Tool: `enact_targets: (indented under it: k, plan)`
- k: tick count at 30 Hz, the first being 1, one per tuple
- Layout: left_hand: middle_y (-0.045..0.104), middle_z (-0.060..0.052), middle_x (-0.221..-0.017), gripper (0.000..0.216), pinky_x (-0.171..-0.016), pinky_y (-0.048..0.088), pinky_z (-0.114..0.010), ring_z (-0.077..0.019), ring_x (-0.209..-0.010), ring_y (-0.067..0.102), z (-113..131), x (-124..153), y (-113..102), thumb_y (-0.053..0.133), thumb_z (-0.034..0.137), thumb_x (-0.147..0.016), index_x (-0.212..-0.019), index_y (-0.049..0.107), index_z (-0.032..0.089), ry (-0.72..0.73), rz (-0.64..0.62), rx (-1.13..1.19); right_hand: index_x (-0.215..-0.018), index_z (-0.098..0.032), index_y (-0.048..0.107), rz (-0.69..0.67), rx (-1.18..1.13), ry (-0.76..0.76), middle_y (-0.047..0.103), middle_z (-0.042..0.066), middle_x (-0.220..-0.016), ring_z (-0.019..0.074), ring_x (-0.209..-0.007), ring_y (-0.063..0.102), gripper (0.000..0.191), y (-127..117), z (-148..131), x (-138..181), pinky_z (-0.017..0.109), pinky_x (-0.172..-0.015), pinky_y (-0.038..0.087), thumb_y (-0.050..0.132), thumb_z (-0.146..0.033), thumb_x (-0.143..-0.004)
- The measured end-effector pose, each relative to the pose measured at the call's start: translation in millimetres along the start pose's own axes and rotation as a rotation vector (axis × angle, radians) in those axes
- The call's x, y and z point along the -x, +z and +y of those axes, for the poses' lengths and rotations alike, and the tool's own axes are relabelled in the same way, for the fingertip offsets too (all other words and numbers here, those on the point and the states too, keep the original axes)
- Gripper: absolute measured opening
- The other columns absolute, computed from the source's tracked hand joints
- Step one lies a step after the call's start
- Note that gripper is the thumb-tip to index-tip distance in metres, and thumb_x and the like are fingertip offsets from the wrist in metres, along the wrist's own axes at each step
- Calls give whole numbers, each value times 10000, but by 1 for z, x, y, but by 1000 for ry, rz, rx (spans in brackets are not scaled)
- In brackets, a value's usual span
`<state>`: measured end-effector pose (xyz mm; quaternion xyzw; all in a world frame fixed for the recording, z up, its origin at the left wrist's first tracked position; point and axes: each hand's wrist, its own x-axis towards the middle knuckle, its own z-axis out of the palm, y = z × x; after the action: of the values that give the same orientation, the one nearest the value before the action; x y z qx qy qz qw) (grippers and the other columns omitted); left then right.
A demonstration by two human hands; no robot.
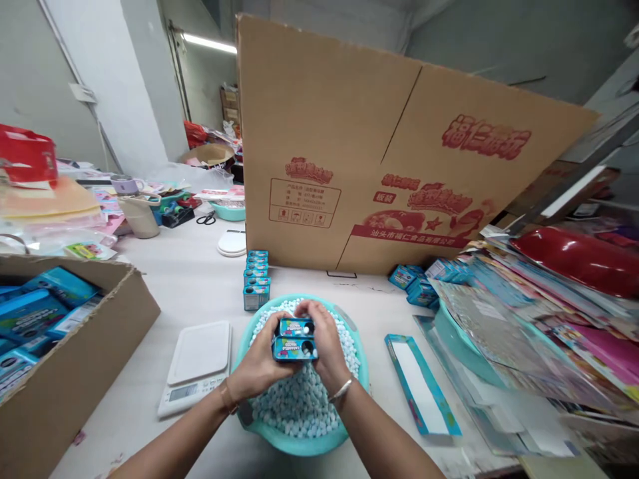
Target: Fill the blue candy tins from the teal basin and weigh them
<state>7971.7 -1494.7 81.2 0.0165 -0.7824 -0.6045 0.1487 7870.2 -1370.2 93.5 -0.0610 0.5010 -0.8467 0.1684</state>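
Two small blue candy boxes (294, 348) are held side by side over a turquoise basin (304, 447). Each has a round dark hole at its right end, with pale candies showing in it. My left hand (257, 362) grips the boxes from the left, its thumb along their side. Around their right end my right hand (327, 339) is closed, fingers curled by the holes. Small white and light-blue candies (304, 406) fill the basin below both hands. What lies under the palms is hidden.
A white digital scale (197, 366) stands left of the basin, near a carton (107, 339) of blue boxes. Behind the basin, a row of blue boxes (256, 286) meets a tall cardboard sheet (344, 146). An open blue tray (422, 386) lies right, beside stacked papers (499, 319).
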Motion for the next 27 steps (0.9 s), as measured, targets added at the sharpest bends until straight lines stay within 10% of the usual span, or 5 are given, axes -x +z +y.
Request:
enact_targets:
  k: [7, 12, 18, 22, 27]
  plan:
    - [547, -95, -1313, 763, -1041, 480, -414, -291, -1209, 569, -4, 3, 10, 794, 188, -642, -1297, 407, 228, -69, -58, 140, -836, -236, 699, 6, 87, -3, 664, 11, -862, 186, -862, 590, 242, 4, 4, 10, 312, -836, 469, 639, -469, -855]
    - [553, -89, -1293, 762, -1018, 502, -405, -287, -1165, 594, 1, 13, -11, 818, 240, -663, -1309, 414, 237, -101, -101, 174, -998, -270, 685, -9, 342, -118, 673, 36, -1043, 220, -1027, 597, 269, -36, 1, 8, 392, -990, 439, 520, -476, -946]
    - [534, -136, -1328, 727, -1109, 437, -470, -347, -1297, 508, 3, 33, -46, 807, 324, -696, -1307, 428, 221, 8, -29, 108, -1316, -365, 604, -601, 1225, -245, 433, 63, -1528, 373, -1396, 322, 455, -73, 25, 31, 588, -1128, 243, 650, -460, -874]
    - [530, -135, -1330, 706, -1083, 459, -442, -339, -1296, 510, 2, 36, -56, 780, 298, -713, -1315, 420, 221, 20, 6, -10, -1197, -304, 673, -689, 1359, -289, 578, 116, -1322, 338, -1169, 477, 305, -60, 34, 42, 520, -966, 404, 555, -397, -932]
    - [567, -98, -1277, 653, -1019, 455, -434, -310, -1183, 556, 15, 17, -60, 675, 158, -683, -1294, 458, 229, 3, -63, -573, -929, -269, 747, -434, 955, -32, 680, 61, -973, 253, -956, 586, 127, -51, 35, 25, 389, -879, 434, 644, -296, -861]
